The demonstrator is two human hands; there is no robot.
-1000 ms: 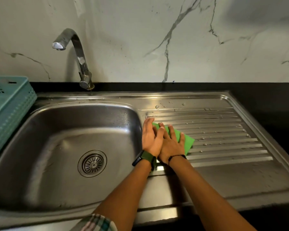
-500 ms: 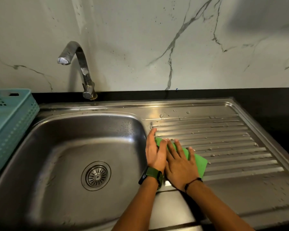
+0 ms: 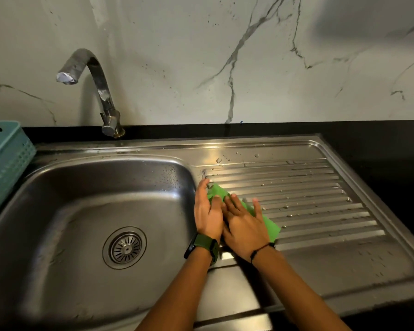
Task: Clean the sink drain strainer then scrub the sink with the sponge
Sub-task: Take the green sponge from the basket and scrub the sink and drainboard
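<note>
Pressing down on the green sponge [image 3: 270,226] with both hands laid flat, fingers straight and slightly spread: left hand [image 3: 207,211] on the sponge's left end beside the basin, right hand [image 3: 245,222] overlapping it and covering the middle. Sponge lying on the ribbed drainboard [image 3: 320,211], right at its edge next to the basin wall, touching the ridges. Judging by this, scrubbing under way on the drainboard only; basin [image 3: 65,211] looking wet and streaked but not being touched. Strainer [image 3: 124,247] sitting in the drain at the basin floor, well apart from the hands, looking free of debris, though too small to tell for certain. Probably leaving the basin itself and the rest of the drainboard to scrub. Water droplets dotting the steel further back. Beyond, faucet [image 3: 98,91] not running, teal basket [image 3: 5,161] standing at the left, black counter [image 3: 380,144] framing the sink, marble wall [image 3: 225,56] rising behind, speckled with splashes
</note>
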